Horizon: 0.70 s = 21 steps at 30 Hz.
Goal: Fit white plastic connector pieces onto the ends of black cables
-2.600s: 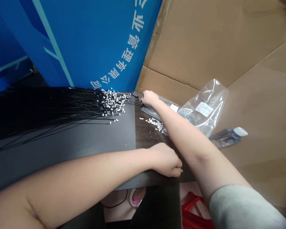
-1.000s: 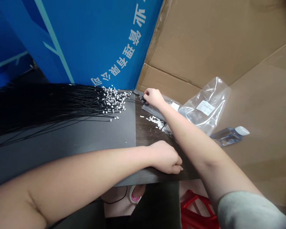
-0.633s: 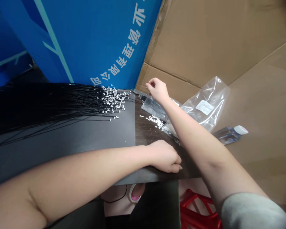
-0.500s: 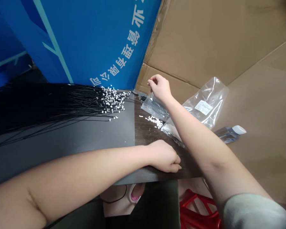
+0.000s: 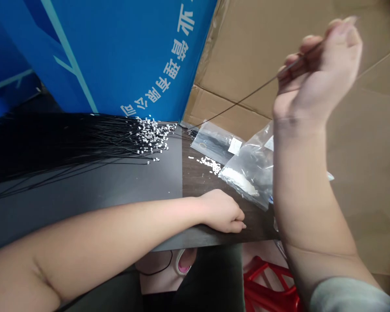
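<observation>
High on the right, my right hand [image 5: 325, 71] is closed on a thin black wire [image 5: 243, 99]. The wire slants down taut to the open mouth of a small clear bag [image 5: 214, 142] filled with black wires. My left hand [image 5: 221, 212] rests near the table's front edge with curled fingers; whatever they hold is hidden. Small white pieces [image 5: 211, 164] lie scattered between that hand and the bag. A larger clear bag [image 5: 255, 167] with a heap of white pieces inside is partly covered by my right forearm.
A thick bundle of black wires with white ends [image 5: 152, 134] spreads over the grey left side of the table [image 5: 143, 184]. A blue printed panel [image 5: 117, 56] and cardboard [image 5: 247, 47] stand behind. Below the table is a red plastic stool [image 5: 269, 292].
My right hand has swung up and right from the small bag, drawing the black wire out with it. The left hand has stayed nearly still.
</observation>
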Each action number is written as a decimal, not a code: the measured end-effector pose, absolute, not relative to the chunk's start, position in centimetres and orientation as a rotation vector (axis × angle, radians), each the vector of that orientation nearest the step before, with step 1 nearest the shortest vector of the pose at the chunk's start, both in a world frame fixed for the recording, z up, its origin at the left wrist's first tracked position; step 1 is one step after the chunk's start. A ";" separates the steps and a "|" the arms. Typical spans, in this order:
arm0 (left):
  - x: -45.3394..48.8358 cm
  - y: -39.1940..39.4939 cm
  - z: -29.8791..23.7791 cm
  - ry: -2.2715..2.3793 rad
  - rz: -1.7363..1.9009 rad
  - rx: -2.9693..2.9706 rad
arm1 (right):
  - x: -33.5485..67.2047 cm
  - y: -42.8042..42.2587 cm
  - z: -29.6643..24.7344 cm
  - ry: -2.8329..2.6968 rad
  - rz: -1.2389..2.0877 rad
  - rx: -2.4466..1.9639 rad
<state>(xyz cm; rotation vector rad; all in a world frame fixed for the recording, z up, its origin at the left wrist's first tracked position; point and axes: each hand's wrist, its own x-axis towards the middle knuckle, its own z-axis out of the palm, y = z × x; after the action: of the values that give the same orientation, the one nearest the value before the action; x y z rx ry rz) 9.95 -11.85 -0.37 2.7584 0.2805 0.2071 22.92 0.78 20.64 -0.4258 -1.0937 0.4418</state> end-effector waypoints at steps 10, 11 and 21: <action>10.1 -11.3 -0.7 0.322 0.307 2.677 | 26.7 -0.8 11.5 -1.050 0.792 -0.920; 10.1 -11.3 -0.6 0.335 0.311 2.667 | 25.8 -1.0 9.7 -1.048 0.843 -0.937; 9.7 -10.9 -0.3 0.327 0.399 2.403 | 21.8 -2.6 2.1 -1.076 1.102 -0.894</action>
<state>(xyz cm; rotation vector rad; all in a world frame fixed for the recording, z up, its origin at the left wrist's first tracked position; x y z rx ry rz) 9.66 -10.87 -0.26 2.4028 0.3272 0.3988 21.83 -2.56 2.05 -0.8940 -1.0760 1.1021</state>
